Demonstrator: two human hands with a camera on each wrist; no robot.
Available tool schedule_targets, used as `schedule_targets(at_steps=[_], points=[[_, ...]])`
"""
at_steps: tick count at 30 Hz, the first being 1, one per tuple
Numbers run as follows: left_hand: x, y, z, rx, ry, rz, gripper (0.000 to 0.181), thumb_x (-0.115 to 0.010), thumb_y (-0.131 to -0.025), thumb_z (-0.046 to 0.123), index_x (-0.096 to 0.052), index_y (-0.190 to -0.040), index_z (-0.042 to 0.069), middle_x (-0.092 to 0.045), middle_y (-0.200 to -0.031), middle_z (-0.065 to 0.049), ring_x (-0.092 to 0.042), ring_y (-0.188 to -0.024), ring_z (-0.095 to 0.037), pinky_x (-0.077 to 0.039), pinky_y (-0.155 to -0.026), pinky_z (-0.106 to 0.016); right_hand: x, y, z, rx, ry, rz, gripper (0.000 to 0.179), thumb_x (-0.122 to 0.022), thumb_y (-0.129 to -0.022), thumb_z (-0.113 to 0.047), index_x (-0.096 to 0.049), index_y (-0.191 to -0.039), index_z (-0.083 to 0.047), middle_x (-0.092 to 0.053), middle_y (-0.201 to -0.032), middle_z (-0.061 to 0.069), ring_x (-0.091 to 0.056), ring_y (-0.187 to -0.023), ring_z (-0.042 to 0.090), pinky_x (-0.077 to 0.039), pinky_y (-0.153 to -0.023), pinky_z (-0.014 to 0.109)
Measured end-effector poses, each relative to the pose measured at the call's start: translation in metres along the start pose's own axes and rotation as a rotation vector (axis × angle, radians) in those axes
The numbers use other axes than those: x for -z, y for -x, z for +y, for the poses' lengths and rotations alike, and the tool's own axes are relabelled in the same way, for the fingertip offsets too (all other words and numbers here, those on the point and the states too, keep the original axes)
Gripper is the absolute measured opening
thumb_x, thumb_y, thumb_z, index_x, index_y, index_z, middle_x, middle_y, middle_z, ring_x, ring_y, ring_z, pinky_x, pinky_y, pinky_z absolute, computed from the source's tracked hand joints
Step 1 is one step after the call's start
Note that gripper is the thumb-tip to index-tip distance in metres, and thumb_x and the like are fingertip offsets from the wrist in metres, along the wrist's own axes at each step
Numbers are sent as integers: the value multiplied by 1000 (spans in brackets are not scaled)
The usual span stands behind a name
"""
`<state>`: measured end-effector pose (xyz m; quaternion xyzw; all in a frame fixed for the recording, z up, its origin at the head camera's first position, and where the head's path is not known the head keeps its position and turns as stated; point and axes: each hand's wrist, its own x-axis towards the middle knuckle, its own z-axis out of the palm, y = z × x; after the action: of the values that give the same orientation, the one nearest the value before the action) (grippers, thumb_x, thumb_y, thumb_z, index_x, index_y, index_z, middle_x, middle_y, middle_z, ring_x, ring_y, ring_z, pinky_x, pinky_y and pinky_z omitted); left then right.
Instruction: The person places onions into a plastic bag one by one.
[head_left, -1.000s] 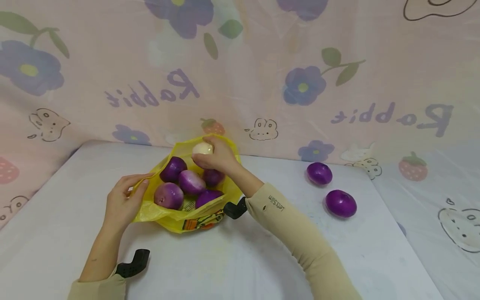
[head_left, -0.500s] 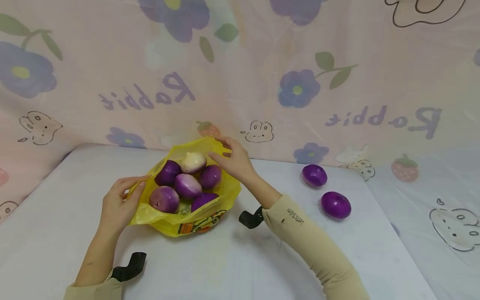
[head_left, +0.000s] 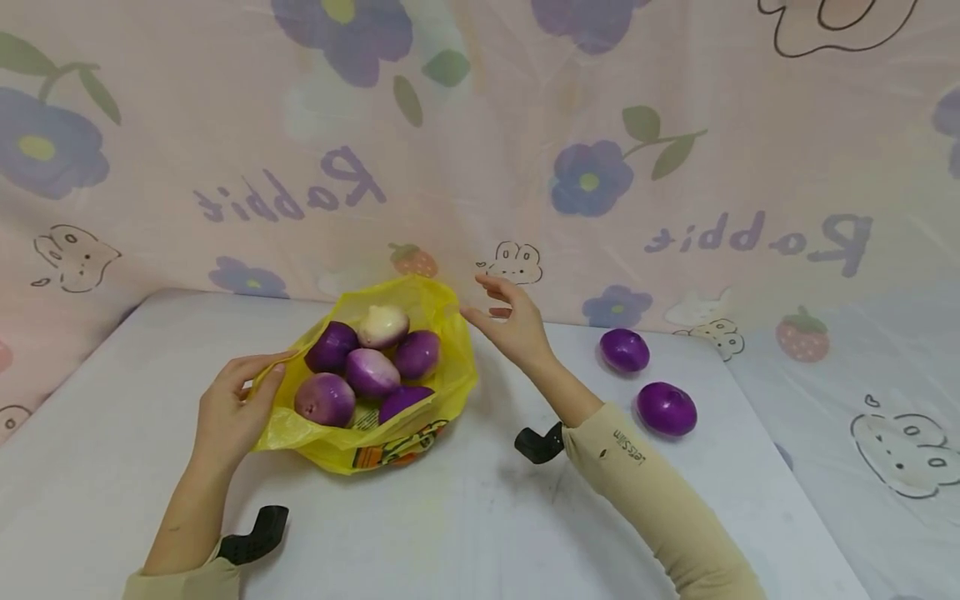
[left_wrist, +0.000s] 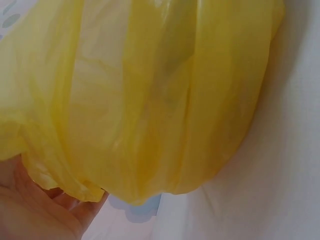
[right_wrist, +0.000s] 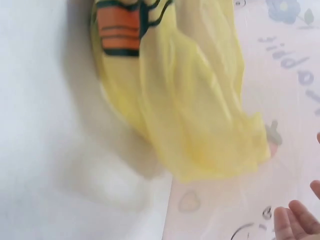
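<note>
A yellow plastic bag (head_left: 450, 379) stands with its mouth spread on the white table, several purple onions (head_left: 372, 372) inside it. One paler onion (head_left: 383, 326) lies at the back of the bag. My left hand (head_left: 234, 408) pinches the bag's left rim between thumb and fingers; the left wrist view shows the bag (left_wrist: 155, 100) hanging over that hand (left_wrist: 40, 210). My right hand (head_left: 517, 325) is off the bag's right side, holding nothing, its fingers loosely bent. Only its fingertips (right_wrist: 282, 222) show in the right wrist view.
Two purple onions, a far one (head_left: 625, 351) and a nearer one (head_left: 667, 409), lie on the right of the white table (head_left: 465, 525). A patterned curtain (head_left: 465, 125) hangs behind the table's back edge. Black camera mounts (head_left: 539, 444) stick out from both wrists.
My right hand has let go of the pale onion inside the bag, then drawn out and away to the right. My left hand keeps its hold on the rim.
</note>
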<state>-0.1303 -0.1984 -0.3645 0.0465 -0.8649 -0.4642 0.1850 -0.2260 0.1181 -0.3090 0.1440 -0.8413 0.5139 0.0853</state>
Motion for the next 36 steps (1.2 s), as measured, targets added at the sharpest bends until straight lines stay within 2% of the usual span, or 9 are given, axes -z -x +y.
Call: schedule_targets(at_steps=[2, 6, 8, 13, 15, 17, 23, 32, 36], points=[[0, 0, 0, 0, -4, 7, 32, -49, -99, 22, -66, -118, 3, -57, -122, -15, -48, -114, -30, -38, -91, -52, 6, 1, 4, -4, 5, 18, 54, -72, -85, -22, -54, -134, -9, -51, -139, 7, -48, -125, 28, -45, -100, 42], [-1, -1, -2, 0, -10, 30, 31, -51, -98, 23, -68, -117, 5, -58, -120, -12, -46, -106, -8, -38, -87, -43, 15, 3, 11, -9, 17, 45, 53, -72, -86, -24, -54, -134, -9, -51, -137, 9, -48, -125, 30, -44, -101, 44], [0, -1, -3, 4, -12, 42, 31, -52, -98, 24, -68, -117, 6, -59, -115, -3, -42, -102, 3, -37, -86, -37, 20, 4, 14, -18, 21, 55, 52, -72, -86, -24, -55, -133, -10, -52, -136, 8, -48, -125, 29, -43, -102, 45], [3, 0, -4, 9, -23, 43, 31, -51, -98, 23, -67, -119, 6, -59, -117, -4, -43, -102, 3, -39, -86, -39, 30, 8, 22, -60, 32, 82, 53, -72, -86, -25, -54, -133, -9, -52, -137, 8, -48, -125, 29, -43, -102, 41], [3, 0, -3, 9, -26, 38, 32, -50, -99, 22, -67, -119, 5, -58, -120, -12, -44, -103, -1, -39, -87, -43, 35, 9, 26, -72, 43, 94, 53, -72, -86, -25, -54, -133, -9, -52, -137, 8, -48, -126, 28, -43, -101, 40], [3, 0, -3, 11, -30, 40, 32, -50, -99, 22, -67, -119, 5, -58, -121, -12, -43, -103, -2, -38, -86, -42, 39, 10, 29, -80, 56, 104, 54, -72, -86, -25, -54, -134, -9, -52, -138, 8, -48, -126, 27, -43, -101, 40], [4, 0, -3, 22, -28, 25, 34, -48, -100, 22, -65, -122, 3, -56, -124, -16, -47, -114, -30, -38, -89, -48, 53, 15, 40, -121, 65, 116, 57, -71, -86, -25, -51, -136, -8, -49, -141, 11, -45, -129, 27, -41, -104, 40], [1, 0, -2, 26, -24, 35, 33, -48, -99, 22, -66, -120, 3, -57, -122, -14, -47, -111, -28, -38, -88, -45, 73, 21, 52, -151, 87, 145, 57, -70, -87, -26, -50, -137, -7, -48, -142, 11, -43, -131, 28, -39, -105, 42], [1, 0, -2, 25, -15, 27, 34, -48, -100, 22, -65, -121, 3, -57, -123, -16, -47, -115, -31, -38, -90, -50, 79, 22, 59, -140, 94, 174, 56, -71, -87, -24, -51, -136, -4, -49, -141, 14, -43, -131, 30, -39, -105, 42]])
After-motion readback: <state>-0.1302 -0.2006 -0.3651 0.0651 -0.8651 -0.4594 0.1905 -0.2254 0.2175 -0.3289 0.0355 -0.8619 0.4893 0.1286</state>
